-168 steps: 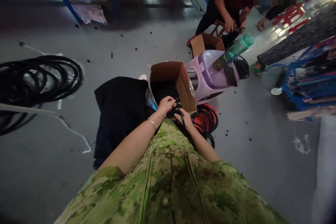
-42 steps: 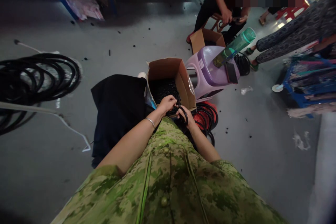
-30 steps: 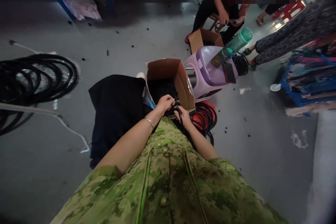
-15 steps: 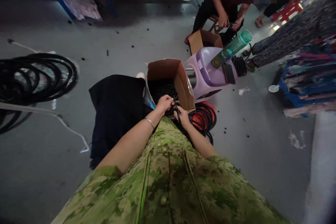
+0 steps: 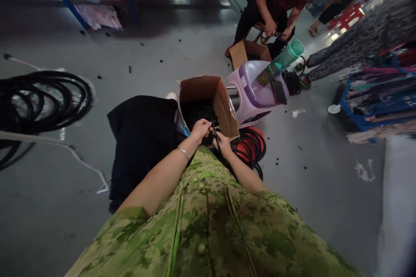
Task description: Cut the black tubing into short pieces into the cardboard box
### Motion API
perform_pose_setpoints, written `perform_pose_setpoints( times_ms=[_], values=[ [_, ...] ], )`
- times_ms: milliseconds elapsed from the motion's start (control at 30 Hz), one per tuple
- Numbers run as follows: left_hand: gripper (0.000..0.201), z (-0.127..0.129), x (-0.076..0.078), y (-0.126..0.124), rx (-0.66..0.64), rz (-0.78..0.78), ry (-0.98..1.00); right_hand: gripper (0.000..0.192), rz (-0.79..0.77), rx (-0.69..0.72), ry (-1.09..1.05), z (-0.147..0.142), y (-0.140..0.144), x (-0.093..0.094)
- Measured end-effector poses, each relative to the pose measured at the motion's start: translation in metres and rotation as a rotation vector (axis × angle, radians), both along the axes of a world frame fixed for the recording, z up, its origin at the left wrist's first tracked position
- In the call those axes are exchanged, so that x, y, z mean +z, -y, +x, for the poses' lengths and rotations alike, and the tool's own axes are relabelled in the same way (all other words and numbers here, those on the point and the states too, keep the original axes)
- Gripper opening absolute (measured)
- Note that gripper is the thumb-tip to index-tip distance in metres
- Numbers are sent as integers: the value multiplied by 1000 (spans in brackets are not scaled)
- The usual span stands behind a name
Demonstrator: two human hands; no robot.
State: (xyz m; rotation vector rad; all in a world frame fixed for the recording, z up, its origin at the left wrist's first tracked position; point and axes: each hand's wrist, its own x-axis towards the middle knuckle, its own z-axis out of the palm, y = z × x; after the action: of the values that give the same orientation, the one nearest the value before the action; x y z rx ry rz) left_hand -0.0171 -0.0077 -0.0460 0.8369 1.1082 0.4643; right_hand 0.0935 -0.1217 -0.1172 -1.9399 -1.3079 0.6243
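Observation:
Over the near edge of an open cardboard box (image 5: 230, 114), both my hands work close together. My right hand (image 5: 224, 143) is closed round slim black scissors (image 5: 214, 132), as far as their dark outline shows. The blades point up, towards the box. My left hand (image 5: 202, 128), with a bracelet on its wrist, is pinched just left of the blades; whatever is between its fingertips is too small to make out. Many small black pieces (image 5: 203, 111) lie inside the box below. Beside my right wrist, a coil of black hose (image 5: 256, 149) rests on something red.
A lilac stool (image 5: 250, 82) carries a green bottle (image 5: 282, 62) and a dark phone (image 5: 279, 91). Dark cloth (image 5: 143, 138) lies left of the box. A large black coil (image 5: 48, 99) is far left. A seated co-worker (image 5: 269, 13) handles something beside another box (image 5: 240, 54).
The view has shifted slightly, moving the surroundings a little left and down. My hands keep nearly the same pose at the box, the scissors still in my right hand.

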Motion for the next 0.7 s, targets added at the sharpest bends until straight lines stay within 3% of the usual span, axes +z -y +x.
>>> perform_pose_setpoints(
  times_ms=[400, 533, 700],
  values=[
    [22, 2, 1, 2, -13, 29, -58, 43, -13, -24, -113, 1, 3, 3],
    [19, 1, 5, 3, -5, 42, -82, 43, -77, -3, -335, 4, 4, 17],
    [18, 0, 8, 5, -96, 82, -73, 40, -180, 41, -574, 9, 1, 42]
  ],
)
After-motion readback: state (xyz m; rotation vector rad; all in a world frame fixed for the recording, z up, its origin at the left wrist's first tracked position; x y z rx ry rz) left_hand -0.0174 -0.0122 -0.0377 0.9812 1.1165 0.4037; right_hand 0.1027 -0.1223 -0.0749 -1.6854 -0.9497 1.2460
